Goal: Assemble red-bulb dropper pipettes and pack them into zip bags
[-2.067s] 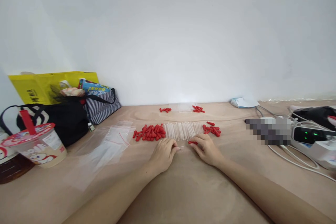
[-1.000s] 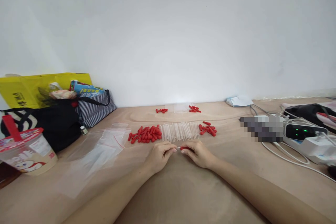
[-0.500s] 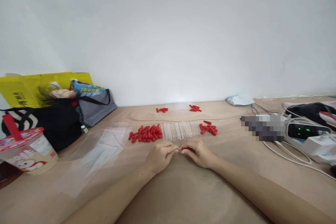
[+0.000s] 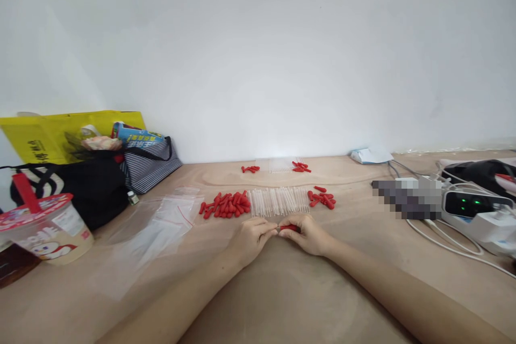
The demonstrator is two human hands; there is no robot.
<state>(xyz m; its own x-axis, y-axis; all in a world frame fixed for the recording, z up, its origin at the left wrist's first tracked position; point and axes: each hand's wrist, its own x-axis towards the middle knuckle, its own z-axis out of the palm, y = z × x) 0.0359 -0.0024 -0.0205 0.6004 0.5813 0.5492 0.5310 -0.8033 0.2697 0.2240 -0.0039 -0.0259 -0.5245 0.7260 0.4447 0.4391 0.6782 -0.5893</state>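
Observation:
Just in front of the row of tubes, my left hand [image 4: 250, 239] is closed in a pinch on a thin clear dropper tube [image 4: 278, 229], mostly hidden by the fingers. Opposite it, my right hand [image 4: 308, 235] grips a red rubber dropper bulb [image 4: 288, 228], its end turned toward the tube. The fingertips of both hands nearly meet, so the joint between tube and bulb is hard to make out. Beyond them lies a row of clear tubes [image 4: 279, 201], with a heap of red bulbs [image 4: 226, 205] at its left and a smaller group of red pieces [image 4: 321, 198] at its right.
Farther back are more clear tubes [image 4: 281, 165] between two small red groups. Clear zip bags [image 4: 161, 231] lie at left, near a drink cup [image 4: 60, 234], a black bag [image 4: 91, 188] and a striped bag [image 4: 153, 166]. A power strip [image 4: 479, 212] with cables sits at right.
My hands have come slightly closer together, and less of the tube shows between them. The whole view has shifted a little; the piles look the same.

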